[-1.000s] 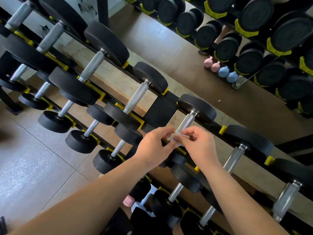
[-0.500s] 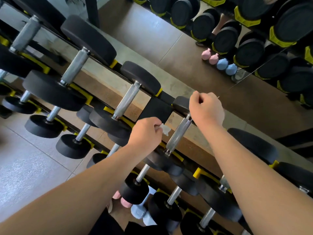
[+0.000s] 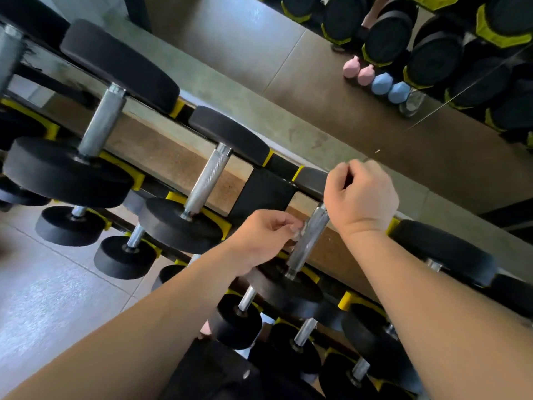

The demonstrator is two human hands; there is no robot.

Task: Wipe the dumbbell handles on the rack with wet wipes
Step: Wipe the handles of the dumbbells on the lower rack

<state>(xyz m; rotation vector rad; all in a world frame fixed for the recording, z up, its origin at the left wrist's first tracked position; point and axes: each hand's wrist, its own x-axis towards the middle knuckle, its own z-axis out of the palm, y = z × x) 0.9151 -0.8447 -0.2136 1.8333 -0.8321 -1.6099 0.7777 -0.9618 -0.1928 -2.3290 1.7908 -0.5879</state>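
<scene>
Underfoot, pale grey floor tiles (image 3: 43, 298) fill the lower left. A wall mirror (image 3: 302, 67) across the top reflects more black dumbbells in yellow saddles, plus small pink (image 3: 359, 69) and blue (image 3: 390, 88) ones.

Between them the black dumbbell rack (image 3: 261, 194) runs diagonally from upper left to lower right. Its tiers step downward, and yellow cradles sit under each weight. On the top tier lie round-headed black dumbbells with knurled steel grips. The largest dumbbell (image 3: 66, 171) is at the left and a mid-sized dumbbell (image 3: 207, 180) is beside it. Smaller ones sit on the lower tiers.

Two bare forearms reach in from the bottom edge toward the next weight along, just right of the rack's black bracket.

The right hand (image 3: 360, 194) sits over the far head of that weight. Its fingers are curled into a fist with nothing visible inside.

The left hand (image 3: 265, 235) is at the left side of the dumbbell handle (image 3: 307, 241), about midway along its length. The steel bar slants down toward the near head.

The left hand's thumb and fingertips pinch a small crumpled wet wipe (image 3: 298, 230). The pale wad is pressed against the side of the handle.
</scene>
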